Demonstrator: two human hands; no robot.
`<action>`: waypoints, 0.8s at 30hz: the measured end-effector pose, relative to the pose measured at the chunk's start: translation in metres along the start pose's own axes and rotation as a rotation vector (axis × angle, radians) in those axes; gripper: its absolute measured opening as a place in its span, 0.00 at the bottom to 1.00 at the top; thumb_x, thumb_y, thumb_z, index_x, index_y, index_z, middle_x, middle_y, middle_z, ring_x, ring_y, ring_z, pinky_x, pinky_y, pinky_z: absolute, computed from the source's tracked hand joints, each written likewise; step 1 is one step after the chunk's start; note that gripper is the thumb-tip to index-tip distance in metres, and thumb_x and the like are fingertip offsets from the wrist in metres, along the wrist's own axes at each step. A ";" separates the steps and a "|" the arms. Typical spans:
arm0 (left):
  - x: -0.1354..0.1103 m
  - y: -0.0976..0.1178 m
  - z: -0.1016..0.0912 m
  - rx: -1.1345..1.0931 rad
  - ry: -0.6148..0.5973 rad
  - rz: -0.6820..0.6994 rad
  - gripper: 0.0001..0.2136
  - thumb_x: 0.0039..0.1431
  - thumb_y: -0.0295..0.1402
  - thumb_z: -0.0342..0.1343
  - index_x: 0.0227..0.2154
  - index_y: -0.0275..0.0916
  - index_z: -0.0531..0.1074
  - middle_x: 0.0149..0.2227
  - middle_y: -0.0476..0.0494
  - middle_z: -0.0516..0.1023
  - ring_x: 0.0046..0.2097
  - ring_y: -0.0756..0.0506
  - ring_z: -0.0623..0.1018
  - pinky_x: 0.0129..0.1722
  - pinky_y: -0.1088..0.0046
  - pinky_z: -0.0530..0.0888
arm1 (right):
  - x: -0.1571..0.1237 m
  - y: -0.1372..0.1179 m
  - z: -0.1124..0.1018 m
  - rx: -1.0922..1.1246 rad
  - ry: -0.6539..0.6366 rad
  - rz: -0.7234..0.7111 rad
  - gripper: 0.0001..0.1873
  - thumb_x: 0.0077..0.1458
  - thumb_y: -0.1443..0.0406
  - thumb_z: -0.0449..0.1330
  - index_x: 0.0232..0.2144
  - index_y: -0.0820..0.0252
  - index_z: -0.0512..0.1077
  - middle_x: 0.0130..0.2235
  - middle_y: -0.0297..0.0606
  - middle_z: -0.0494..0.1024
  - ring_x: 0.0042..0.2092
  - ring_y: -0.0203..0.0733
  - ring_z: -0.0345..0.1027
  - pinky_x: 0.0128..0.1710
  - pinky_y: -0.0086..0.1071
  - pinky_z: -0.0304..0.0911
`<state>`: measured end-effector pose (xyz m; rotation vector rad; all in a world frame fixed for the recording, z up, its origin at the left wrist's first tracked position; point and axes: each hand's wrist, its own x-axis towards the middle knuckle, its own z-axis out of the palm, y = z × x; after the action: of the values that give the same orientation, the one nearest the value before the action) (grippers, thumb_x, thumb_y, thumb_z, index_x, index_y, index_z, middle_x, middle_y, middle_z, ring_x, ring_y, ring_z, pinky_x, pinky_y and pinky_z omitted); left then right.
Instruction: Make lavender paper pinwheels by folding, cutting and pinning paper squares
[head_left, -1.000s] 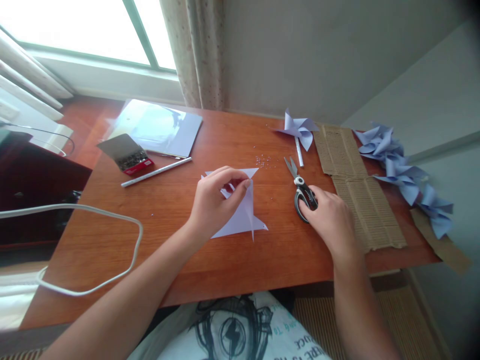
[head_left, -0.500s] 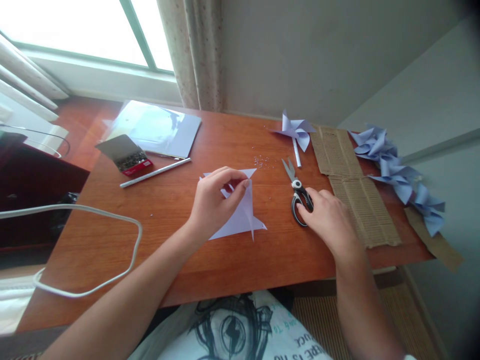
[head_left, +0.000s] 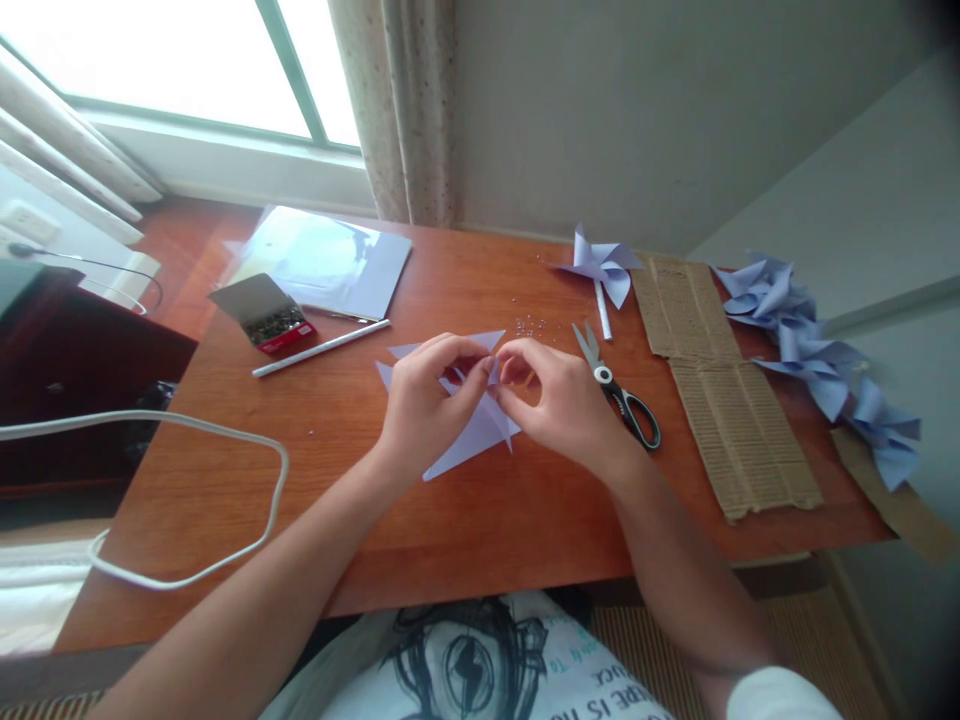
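Note:
A pale blue cut paper sheet (head_left: 469, 438) lies at the middle of the wooden table (head_left: 420, 510), its corners partly folded up. My left hand (head_left: 424, 410) pinches folded corners of this sheet together at its centre. Touching the same spot from the right, my right hand (head_left: 559, 400) has its fingers curled on the paper. The scissors (head_left: 619, 390) lie just right of my right hand, with black handles and blades pointing away. Small beads or pins (head_left: 531, 325) are scattered behind the paper.
A finished blue pinwheel (head_left: 600, 268) on a white stick lies at the back. Corrugated cardboard strips (head_left: 720, 390) and several more pinwheels (head_left: 814, 350) are at the right. A white stick (head_left: 321, 347), a small box (head_left: 264, 312), a glossy sheet (head_left: 322, 260) and a white cable (head_left: 187, 500) are at the left.
My right hand let go of the scissors and moved left to the paper. The scissors now lie free on the table. My left hand kept its pinch on the paper.

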<state>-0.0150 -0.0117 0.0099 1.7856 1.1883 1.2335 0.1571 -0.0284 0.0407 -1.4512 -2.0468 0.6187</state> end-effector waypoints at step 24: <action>-0.002 0.002 0.002 -0.036 -0.066 -0.031 0.03 0.60 0.29 0.60 0.33 0.36 0.77 0.31 0.46 0.79 0.32 0.49 0.76 0.33 0.73 0.72 | -0.008 0.026 0.023 0.686 0.028 0.175 0.09 0.62 0.59 0.62 0.33 0.56 0.79 0.32 0.34 0.80 0.37 0.43 0.74 0.38 0.34 0.68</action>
<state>-0.0129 -0.0142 0.0103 1.7618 1.1456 1.1625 0.1620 -0.0291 0.0060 -1.2035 -1.4644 1.2172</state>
